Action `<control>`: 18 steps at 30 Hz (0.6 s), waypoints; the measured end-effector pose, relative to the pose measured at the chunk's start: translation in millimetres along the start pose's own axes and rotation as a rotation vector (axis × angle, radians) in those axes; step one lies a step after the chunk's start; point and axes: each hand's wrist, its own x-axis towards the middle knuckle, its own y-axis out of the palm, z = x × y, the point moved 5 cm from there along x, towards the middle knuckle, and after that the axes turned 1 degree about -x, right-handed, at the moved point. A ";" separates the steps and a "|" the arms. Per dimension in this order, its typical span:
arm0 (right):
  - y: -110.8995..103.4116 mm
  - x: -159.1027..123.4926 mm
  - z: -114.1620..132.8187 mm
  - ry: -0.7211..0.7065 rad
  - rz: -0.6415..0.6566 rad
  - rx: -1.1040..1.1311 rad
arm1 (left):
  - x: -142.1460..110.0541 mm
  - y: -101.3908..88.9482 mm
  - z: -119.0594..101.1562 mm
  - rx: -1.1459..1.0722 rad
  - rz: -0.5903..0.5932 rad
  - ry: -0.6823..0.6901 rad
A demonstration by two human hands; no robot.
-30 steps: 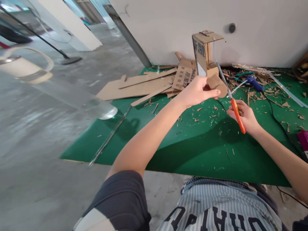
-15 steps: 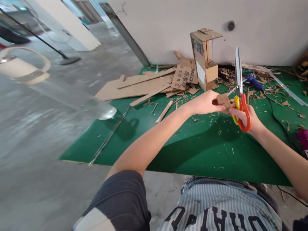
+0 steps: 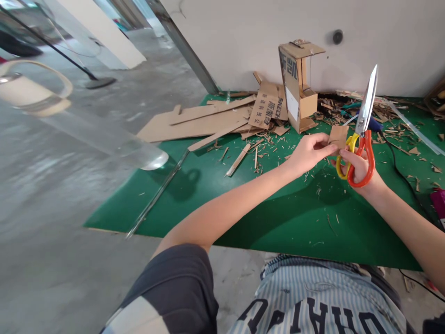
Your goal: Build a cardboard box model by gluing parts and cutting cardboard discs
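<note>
My left hand (image 3: pixel 314 149) pinches a small piece of brown cardboard (image 3: pixel 338 137) between thumb and fingers, above the green table. Scissors (image 3: pixel 362 134) with one yellow and one orange-red handle hang on my right hand (image 3: pixel 364 172), their blades together and pointing up and away. My right fingertips touch the lower edge of the same cardboard piece. Behind my hands a cardboard structure (image 3: pixel 291 88) stands upright, with a box-like lower part and a flat top flap. A blue glue gun (image 3: pixel 374 124) lies just beyond the scissors, partly hidden by them.
Cardboard sheets and strips (image 3: pixel 208 118) lie at the back left of the green table (image 3: pixel 278 218). Cardboard scraps are strewn along the wall. A clear bottle or jug (image 3: pixel 153 157) stands at the left, beside thin clear sticks (image 3: pixel 156 195). A black cord (image 3: pixel 399 171) runs down the right.
Both hands have shifted slightly right, and the cardboard piece is turned more upright. The scissors have tilted to the right, now covering more of the glue gun.
</note>
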 end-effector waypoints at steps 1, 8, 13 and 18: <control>-0.4 -0.2 0.7 0.004 0.003 0.015 | 0.2 -1.4 -0.7 -0.009 -0.025 0.003; -10.2 2.0 17.9 -0.152 0.149 -0.224 | 14.0 -44.4 -9.6 -0.149 -0.266 0.025; -9.2 -0.3 25.0 -0.260 0.227 -0.429 | 21.5 -64.4 -14.2 -0.156 -0.313 0.080; -11.2 -1.4 21.7 -0.266 0.293 -0.497 | 21.3 -68.8 -19.9 -0.173 -0.303 0.088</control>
